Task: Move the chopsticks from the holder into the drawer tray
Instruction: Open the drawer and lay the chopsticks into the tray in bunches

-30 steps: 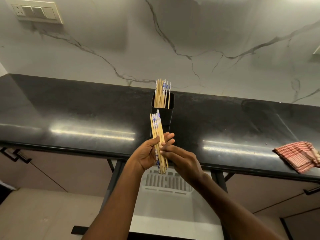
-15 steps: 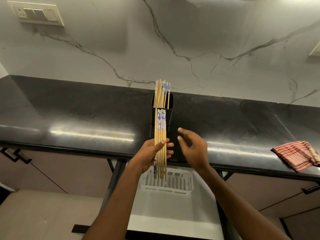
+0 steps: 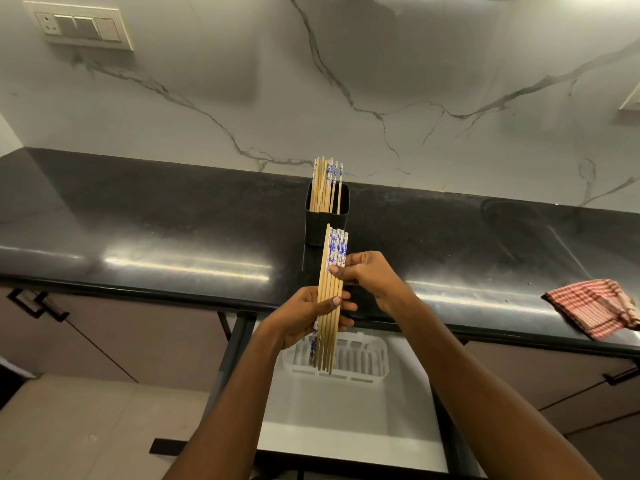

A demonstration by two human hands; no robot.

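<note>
Two hands meet on one bundle of chopsticks (image 3: pixel 330 299) above the open drawer: your left hand (image 3: pixel 304 318) wraps the lower half of the bundle, thumb pressed across the front, its grip clamped on the sticks, while your right hand (image 3: pixel 370 277) pinches the upper part just below the blue-and-white patterned ends, fingers closed on the same sticks. The bundle stands nearly upright, fanned flat side by side, patterned ends up and plain tips down over the white slotted drawer tray (image 3: pixel 367 368); whether the tips touch the tray cannot be told. Behind the bundle, on the black counter (image 3: pixel 173 230), the black holder (image 3: pixel 327 225) stands upright near the marble-patterned wall (image 3: pixel 450 81), with more chopsticks (image 3: pixel 327 183) standing in it, some with patterned ends up. The held bundle's top overlaps the holder's front in the head view. Well to the right, a red checked cloth (image 3: pixel 594 306) lies crumpled near the counter's front edge. A switch plate (image 3: pixel 79 27) sits high on the wall at left.
</note>
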